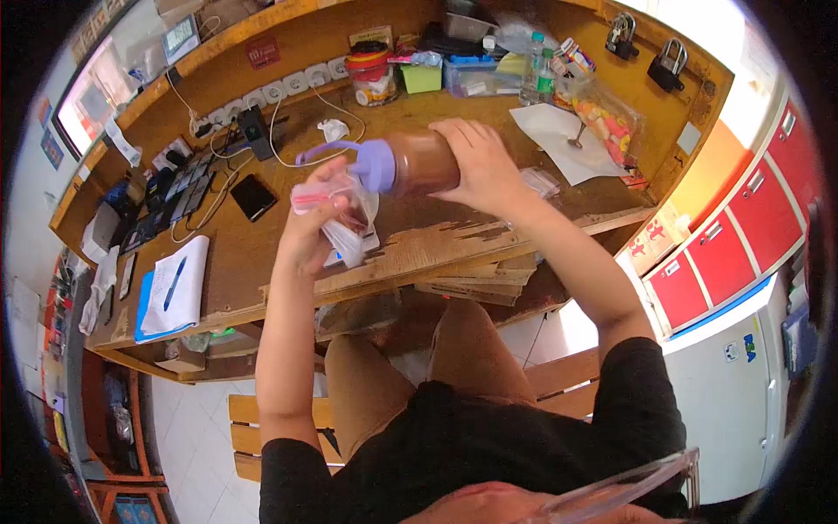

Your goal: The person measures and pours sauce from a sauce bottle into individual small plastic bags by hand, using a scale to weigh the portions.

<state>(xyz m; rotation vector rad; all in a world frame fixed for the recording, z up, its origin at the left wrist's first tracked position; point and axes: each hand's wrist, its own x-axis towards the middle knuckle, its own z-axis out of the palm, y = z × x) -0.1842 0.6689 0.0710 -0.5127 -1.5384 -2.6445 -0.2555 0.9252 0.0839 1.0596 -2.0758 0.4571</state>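
A squeeze bottle (424, 164) with brown contents and a purple cap (375, 166) lies tilted on its side in the air above the desk's front edge. My right hand (485, 166) wraps around the bottle's base end. My left hand (307, 229) pinches a small clear plastic bag (351, 246) with a pink-red strip at its top. The capped end touches or overlaps the bag's mouth; whether the nozzle is inside is hidden. Some brown matter shows within the bag.
On the wooden desk (419, 240) lie a phone (253, 197) and a notepad with a pen (179, 284). Behind stand a jar (373, 80), a green box (422, 79) and bottles (534, 74). To the right are paper (559, 140) and a candy bag (607, 122).
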